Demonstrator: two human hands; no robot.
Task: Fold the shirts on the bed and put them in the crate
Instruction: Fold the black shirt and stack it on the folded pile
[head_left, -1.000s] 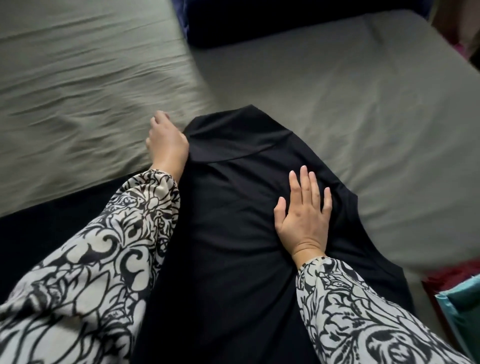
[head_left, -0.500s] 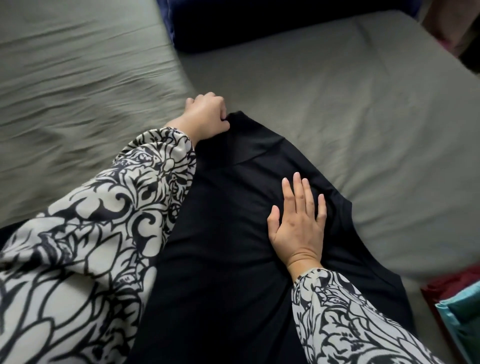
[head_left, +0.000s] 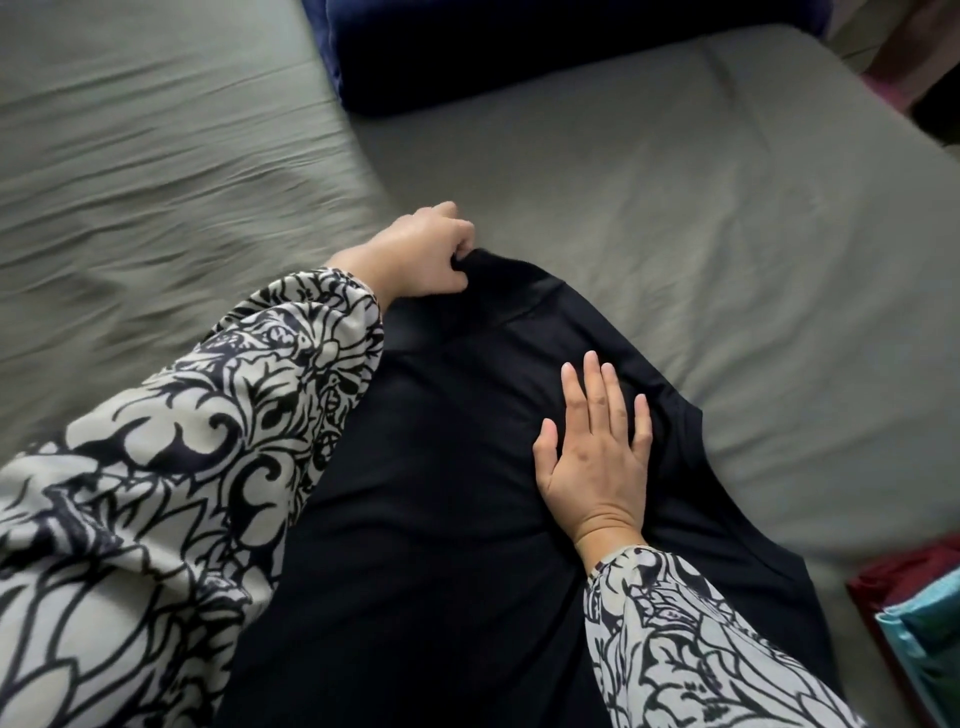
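On the bed (head_left: 675, 208), left hand (head_left: 421, 254) pinches the black shirt (head_left: 441, 519) (far edge); right hand (head_left: 597, 457) presses flat.

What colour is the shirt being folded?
Black, plain; the shirt shows clearly in the head view.

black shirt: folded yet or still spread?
Mid-fold. Black shirt lies on the bed; left hand grips its far edge, right hand presses flat.
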